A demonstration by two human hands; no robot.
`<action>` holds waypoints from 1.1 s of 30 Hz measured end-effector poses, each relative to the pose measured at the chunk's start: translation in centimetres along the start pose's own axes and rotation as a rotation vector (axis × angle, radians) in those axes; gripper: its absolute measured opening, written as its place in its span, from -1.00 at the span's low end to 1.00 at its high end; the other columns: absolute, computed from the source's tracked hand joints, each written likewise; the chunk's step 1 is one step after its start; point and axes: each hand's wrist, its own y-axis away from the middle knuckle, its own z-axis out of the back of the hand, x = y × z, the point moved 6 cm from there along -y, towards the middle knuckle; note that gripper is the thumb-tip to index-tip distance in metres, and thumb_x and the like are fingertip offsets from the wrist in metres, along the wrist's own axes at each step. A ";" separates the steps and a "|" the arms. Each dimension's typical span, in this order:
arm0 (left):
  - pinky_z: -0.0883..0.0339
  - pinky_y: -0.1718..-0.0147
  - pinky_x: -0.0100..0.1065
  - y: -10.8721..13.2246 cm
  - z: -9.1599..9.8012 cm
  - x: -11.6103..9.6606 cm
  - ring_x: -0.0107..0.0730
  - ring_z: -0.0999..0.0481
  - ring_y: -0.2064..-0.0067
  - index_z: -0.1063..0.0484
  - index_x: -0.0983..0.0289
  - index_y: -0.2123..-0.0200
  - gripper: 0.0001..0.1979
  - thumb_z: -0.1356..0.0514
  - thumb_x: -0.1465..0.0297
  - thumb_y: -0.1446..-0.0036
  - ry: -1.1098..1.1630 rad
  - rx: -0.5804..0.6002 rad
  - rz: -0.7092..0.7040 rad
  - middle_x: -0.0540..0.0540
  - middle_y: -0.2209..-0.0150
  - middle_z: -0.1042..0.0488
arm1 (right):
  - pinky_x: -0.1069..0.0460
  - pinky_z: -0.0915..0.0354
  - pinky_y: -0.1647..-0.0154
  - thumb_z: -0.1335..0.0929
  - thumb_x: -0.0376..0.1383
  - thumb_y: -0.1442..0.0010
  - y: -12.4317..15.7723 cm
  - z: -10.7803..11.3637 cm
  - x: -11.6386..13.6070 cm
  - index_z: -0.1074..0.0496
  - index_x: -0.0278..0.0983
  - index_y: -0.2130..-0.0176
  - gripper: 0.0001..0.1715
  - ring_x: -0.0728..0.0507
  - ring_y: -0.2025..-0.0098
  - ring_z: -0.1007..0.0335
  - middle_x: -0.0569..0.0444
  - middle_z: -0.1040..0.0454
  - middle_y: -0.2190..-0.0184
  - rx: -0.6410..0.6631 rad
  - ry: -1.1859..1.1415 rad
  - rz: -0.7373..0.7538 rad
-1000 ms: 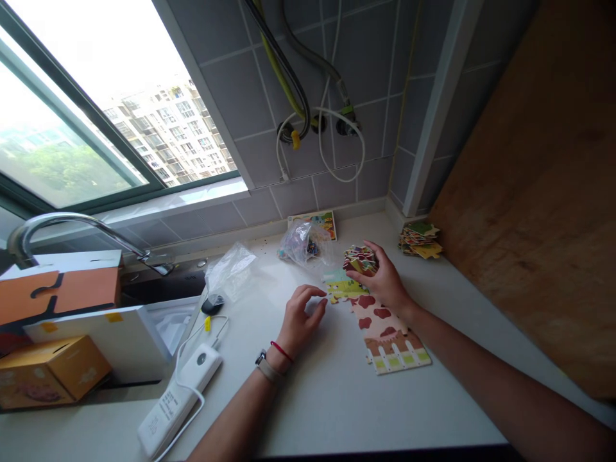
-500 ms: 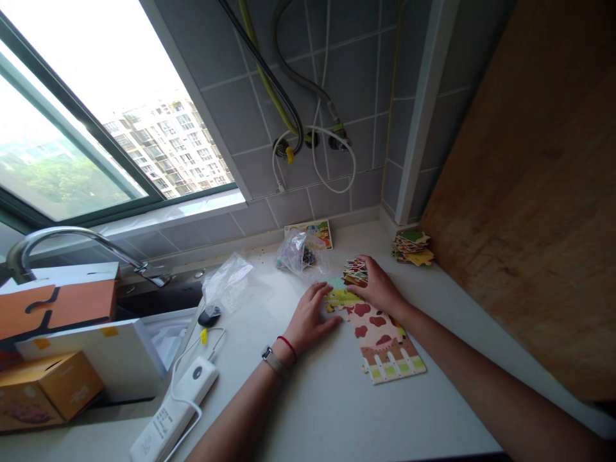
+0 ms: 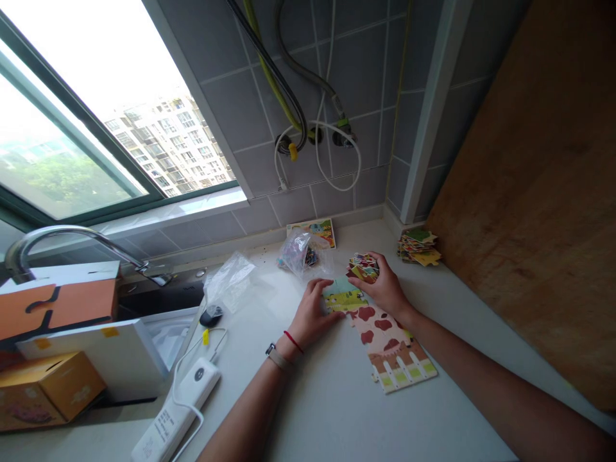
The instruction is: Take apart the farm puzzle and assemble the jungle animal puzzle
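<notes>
The green puzzle section point(image 3: 346, 299) is lying at about eleven o'clock of the spotted panel point(image 3: 385, 326); the left hand point(image 3: 308, 314) is straddling it, whether gripping I cannot tell; the right hand point(image 3: 386, 290) is clutching a piece stack point(image 3: 362, 267) at the section's one o'clock; sliding flat is probably sparing the tabs

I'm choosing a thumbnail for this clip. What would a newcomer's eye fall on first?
Probably the glaring window at upper left, against the dark wall tiles. Next, the brown-spotted puzzle section on the white counter, right of centre, with the right hand holding a stack of puzzle pieces just beyond it. Then perhaps the orange box at far left.
</notes>
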 end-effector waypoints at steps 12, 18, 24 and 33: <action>-0.45 -0.13 -0.07 1.2 0.3 -1.2 -0.08 -0.38 -0.21 -0.32 0.11 -0.21 -0.39 -0.40 0.44 -0.12 0.102 -0.144 -0.040 0.18 -0.18 -0.28 | -0.23 -0.41 -0.13 -0.61 0.04 0.09 -0.2 0.5 0.5 -0.30 -0.16 -0.05 -0.16 -0.31 0.03 -0.57 -0.09 -0.59 0.03 -0.079 -0.157 0.006; -0.45 0.24 -0.33 1.0 0.1 0.4 -0.38 -0.48 0.25 -0.31 0.17 -0.19 -0.47 -0.34 0.41 -0.17 0.207 -0.120 0.135 0.08 0.09 -0.54 | -0.24 -0.43 -0.13 -0.63 0.05 0.12 0.1 -0.2 -0.1 -0.30 -0.16 -0.06 -0.11 -0.29 0.05 -0.60 -0.07 -0.60 0.05 -0.037 -0.211 -0.064; -0.40 0.29 -0.34 0.7 -0.7 -0.4 -0.42 -0.40 0.35 -0.45 0.18 -0.08 -0.59 -0.37 0.40 -0.15 0.031 -0.012 0.095 0.07 0.08 -0.56 | -0.23 -0.45 -0.12 -0.62 0.05 0.10 0.6 -0.8 0.2 -0.29 -0.15 -0.07 -0.12 -0.29 0.06 -0.61 -0.06 -0.62 0.06 0.008 -0.212 -0.041; -0.45 0.00 -0.09 1.0 -0.5 -1.4 -0.07 -0.54 0.05 -0.40 0.19 -0.19 -0.26 -0.54 0.19 0.03 -0.081 0.100 0.086 0.17 0.08 -0.54 | -0.19 -0.48 -0.06 -0.60 0.04 0.05 0.6 -0.8 0.2 -0.31 -0.18 -0.07 -0.17 -0.28 0.06 -0.58 -0.09 -0.58 0.04 0.015 -0.115 0.021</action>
